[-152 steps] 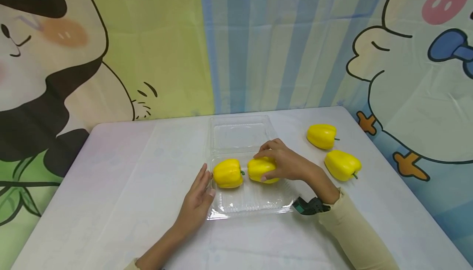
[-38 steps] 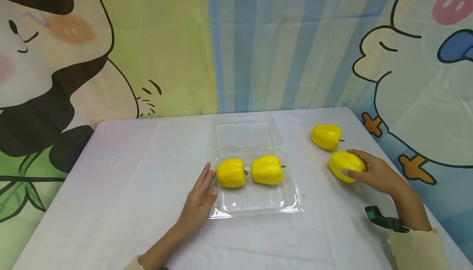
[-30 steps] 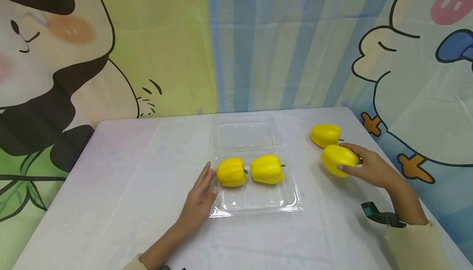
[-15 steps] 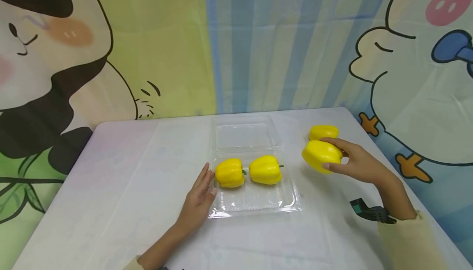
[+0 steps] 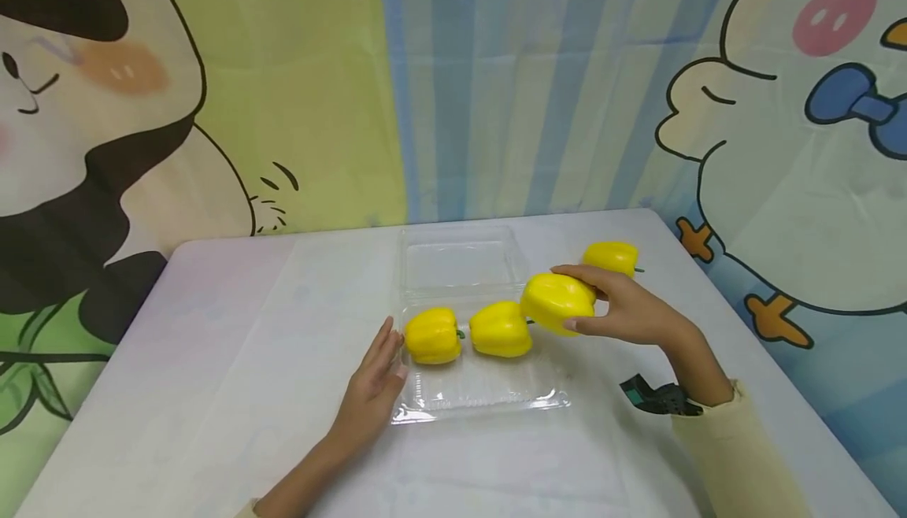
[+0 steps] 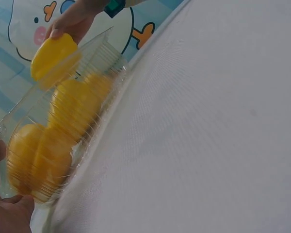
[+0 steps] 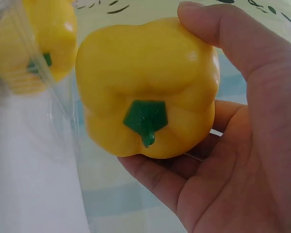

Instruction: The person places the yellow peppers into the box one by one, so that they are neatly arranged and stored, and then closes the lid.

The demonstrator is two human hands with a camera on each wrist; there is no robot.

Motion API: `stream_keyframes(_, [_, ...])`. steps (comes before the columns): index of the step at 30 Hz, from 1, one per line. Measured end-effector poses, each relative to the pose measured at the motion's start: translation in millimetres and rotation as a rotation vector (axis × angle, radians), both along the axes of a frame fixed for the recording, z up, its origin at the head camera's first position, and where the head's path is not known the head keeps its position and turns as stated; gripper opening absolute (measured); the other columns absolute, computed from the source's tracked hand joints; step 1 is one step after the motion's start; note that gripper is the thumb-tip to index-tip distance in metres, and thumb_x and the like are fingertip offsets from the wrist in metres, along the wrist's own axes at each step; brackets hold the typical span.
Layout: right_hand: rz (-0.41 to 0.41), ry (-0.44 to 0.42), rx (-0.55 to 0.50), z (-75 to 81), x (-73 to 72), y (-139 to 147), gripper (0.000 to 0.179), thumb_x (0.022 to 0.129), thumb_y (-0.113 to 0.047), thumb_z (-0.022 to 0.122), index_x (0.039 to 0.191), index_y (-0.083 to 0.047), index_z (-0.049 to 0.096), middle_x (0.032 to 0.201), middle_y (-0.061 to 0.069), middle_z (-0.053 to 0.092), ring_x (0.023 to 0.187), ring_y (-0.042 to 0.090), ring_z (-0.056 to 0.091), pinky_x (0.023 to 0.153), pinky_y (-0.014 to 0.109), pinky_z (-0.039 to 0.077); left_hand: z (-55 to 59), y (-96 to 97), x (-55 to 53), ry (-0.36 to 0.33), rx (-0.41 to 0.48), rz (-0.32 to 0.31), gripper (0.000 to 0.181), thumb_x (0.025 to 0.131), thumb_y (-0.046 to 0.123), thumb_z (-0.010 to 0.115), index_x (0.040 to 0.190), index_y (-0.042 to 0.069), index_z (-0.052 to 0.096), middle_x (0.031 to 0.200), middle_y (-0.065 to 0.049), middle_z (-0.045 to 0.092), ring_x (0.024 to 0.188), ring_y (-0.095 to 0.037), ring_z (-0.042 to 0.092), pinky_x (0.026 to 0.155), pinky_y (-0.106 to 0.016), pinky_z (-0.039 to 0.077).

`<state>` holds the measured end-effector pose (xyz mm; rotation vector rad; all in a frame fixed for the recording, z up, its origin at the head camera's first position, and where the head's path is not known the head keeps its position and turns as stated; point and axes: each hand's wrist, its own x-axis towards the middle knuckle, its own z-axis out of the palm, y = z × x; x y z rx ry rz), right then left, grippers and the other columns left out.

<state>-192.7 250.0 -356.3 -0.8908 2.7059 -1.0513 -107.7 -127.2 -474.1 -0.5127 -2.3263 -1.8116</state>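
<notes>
A person wearing a cream-coloured long sleeve (image 5: 737, 451) is holding a glossy yellow bell pepper (image 5: 556, 302) in the right hand (image 5: 635, 311), above a white-covered table (image 5: 283, 360). The right grip is clamping the pepper between thumb and fingers, and in the right wrist view its green stem is facing the camera. The held pepper is hovering by the right side of a clear, ribbed plastic clamshell container (image 5: 475, 401), whose clear plastic lid (image 5: 459, 263) is lying open toward the table's far edge. Inside, a yellow bell pepper at the left (image 5: 432, 335) and a second yellow bell pepper (image 5: 499, 329) are lying on their sides, stems pointing right. The left hand (image 5: 374, 388) is resting at the container's left side, its grip standing apart with fingers nearly straight. Beyond the right hand, a further yellow bell pepper (image 5: 611, 257) is lying on the table, partly hidden. A dark band (image 5: 659, 397) is circling the right wrist, while a cloth backdrop (image 5: 489, 85) printed with stripes and cartoon animals is hanging behind.
</notes>
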Motion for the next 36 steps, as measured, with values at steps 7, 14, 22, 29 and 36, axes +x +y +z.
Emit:
stream_keyframes(7, [0.081, -0.004, -0.017, 4.9, -3.4, -18.1, 0.067, 0.081, -0.024, 0.079, 0.141, -0.015, 0.05, 0.131, -0.001, 0.056, 0.105, 0.018, 0.054, 0.089, 0.043, 0.051, -1.5, -1.6, 0.2, 0.009, -0.003, -0.008, 0.054, 0.099, 0.002, 0.052, 0.147, -0.009, 0.029, 0.161, -0.012, 0.013, 0.142, -0.022, 0.028, 0.109, -0.023, 0.028])
stream_keyframes(14, [0.136, -0.023, 0.007, 9.9, -5.7, -32.9, 0.069, 0.082, -0.03, 0.079, 0.142, -0.018, 0.049, 0.137, -0.003, 0.053, 0.11, 0.016, 0.055, 0.093, 0.045, 0.05, 0.1, -0.7, 0.3, 0.018, 0.014, -0.019, 0.054, 0.099, 0.0, 0.052, 0.146, -0.011, 0.028, 0.161, -0.012, 0.012, 0.141, -0.026, 0.028, 0.109, -0.024, 0.029])
stream_keyframes(22, [0.192, -0.056, 0.033, 8.8, -9.4, -51.0, 0.073, 0.081, -0.033, 0.079, 0.145, -0.016, 0.046, 0.144, -0.001, 0.047, 0.127, 0.023, 0.046, 0.104, 0.054, 0.042, 1.1, -0.5, 0.4, 0.003, 0.018, -0.022, 0.054, 0.099, 0.001, 0.051, 0.146, -0.012, 0.027, 0.162, -0.009, 0.011, 0.142, -0.026, 0.027, 0.109, -0.023, 0.028])
stream_keyframes(29, [0.294, -0.109, -0.008, 5.7, -14.5, -62.3, 0.077, 0.081, -0.034, 0.08, 0.147, -0.015, 0.043, 0.146, -0.004, 0.045, 0.129, 0.019, 0.044, 0.106, 0.048, 0.04, 1.3, -0.5, -0.1, 0.021, -0.005, -0.002, 0.054, 0.099, 0.003, 0.052, 0.145, -0.012, 0.029, 0.161, -0.011, 0.013, 0.141, -0.026, 0.029, 0.108, -0.023, 0.028])
stream_keyframes(36, [0.367, -0.122, -0.002, 9.0, -16.0, -74.4, 0.079, 0.08, -0.034, 0.081, 0.146, -0.013, 0.044, 0.145, -0.006, 0.046, 0.127, 0.017, 0.045, 0.104, 0.045, 0.043, -0.4, -1.5, -0.2, 0.038, -0.003, -0.012, 0.054, 0.099, 0.001, 0.053, 0.145, -0.014, 0.029, 0.16, -0.016, 0.013, 0.14, -0.028, 0.028, 0.109, -0.023, 0.028])
